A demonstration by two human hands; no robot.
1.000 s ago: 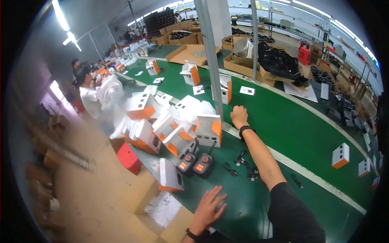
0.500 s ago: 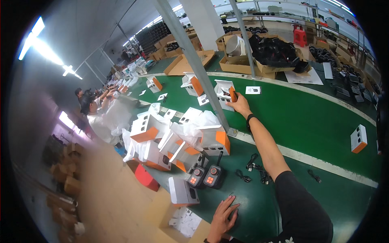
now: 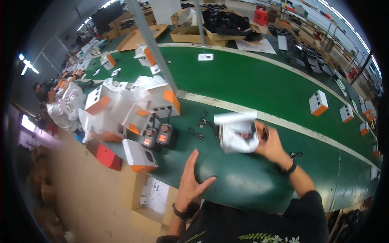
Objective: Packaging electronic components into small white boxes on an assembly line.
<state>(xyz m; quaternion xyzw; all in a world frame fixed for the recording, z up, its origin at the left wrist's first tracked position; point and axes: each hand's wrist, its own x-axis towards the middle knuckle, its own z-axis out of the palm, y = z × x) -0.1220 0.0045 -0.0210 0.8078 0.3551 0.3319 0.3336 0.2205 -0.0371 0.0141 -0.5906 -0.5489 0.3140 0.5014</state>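
Observation:
My right hand [image 3: 272, 148] grips a white cardboard box [image 3: 237, 117] by its right side, above the near green table. The box's flap is up, and a white plastic bag and something dark and orange, blurred, show inside. Over the table's front edge, my left hand [image 3: 191, 182] is open, thumb and fingers apart, holding nothing. Two black handheld radios [image 3: 165, 137] with orange buttons and antennas stand side by side, left of the box. Beside them a white-and-orange box [image 3: 139, 156] lies close to the table edge. Black cables [image 3: 207, 124] lie between the radios and the held box.
Opened boxes and plastic bags [image 3: 127, 101] are heaped at the left around a metal post [image 3: 152, 44]. Beyond a pale rail, the green belt [image 3: 243, 81] carries white-and-orange boxes [image 3: 319, 103] and a leaflet [image 3: 205, 57]. A carton with papers [image 3: 156, 194] stands below the table edge. People sit far left.
My right hand has brought the white box from the belt back over the near table. My left hand has risen from the tabletop and spread. The view has swung right.

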